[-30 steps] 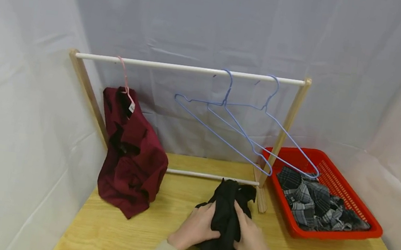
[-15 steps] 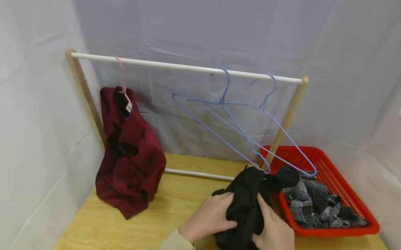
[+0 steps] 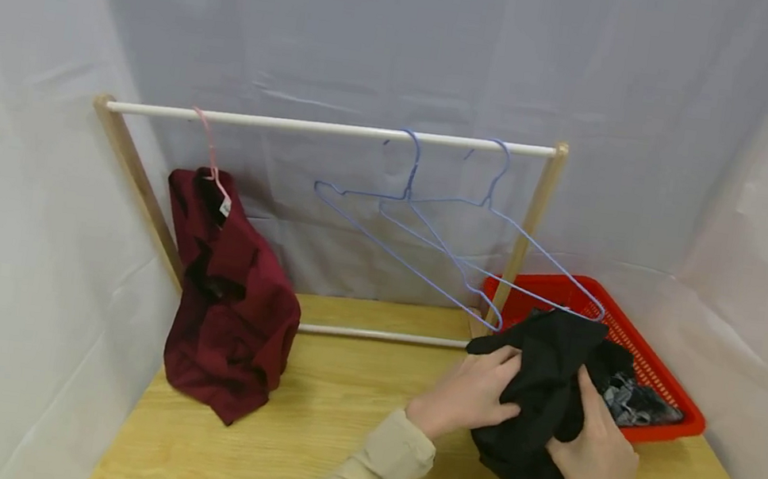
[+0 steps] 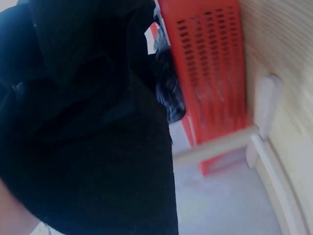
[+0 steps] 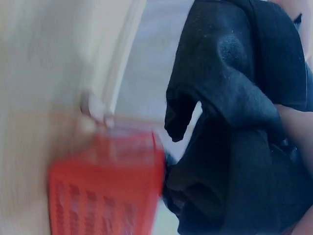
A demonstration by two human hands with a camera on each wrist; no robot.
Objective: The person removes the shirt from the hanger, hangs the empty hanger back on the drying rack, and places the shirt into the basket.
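Observation:
Both hands hold a bunched black garment (image 3: 541, 395) just above the wooden table (image 3: 330, 441), at the near left corner of the red basket (image 3: 663, 370). My left hand (image 3: 473, 394) grips its left side and my right hand (image 3: 598, 457) grips its lower right. The black cloth (image 4: 83, 122) fills the left wrist view, with the red basket (image 4: 215, 78) behind it. Blurred black cloth (image 5: 234, 122) and the basket (image 5: 107, 191) show in the right wrist view. Plaid cloth (image 3: 637, 402) lies in the basket, partly hidden.
A wooden clothes rack (image 3: 329, 129) stands at the back of the table. A dark red shirt (image 3: 225, 300) hangs on a pink hanger (image 3: 210, 158) at its left. Two bare blue hangers (image 3: 428, 229) hang at its right. White sheets enclose the space.
Both hands have carried the black garment from the table's middle rightward and up to the red basket's near corner. The head view has shifted right with them.

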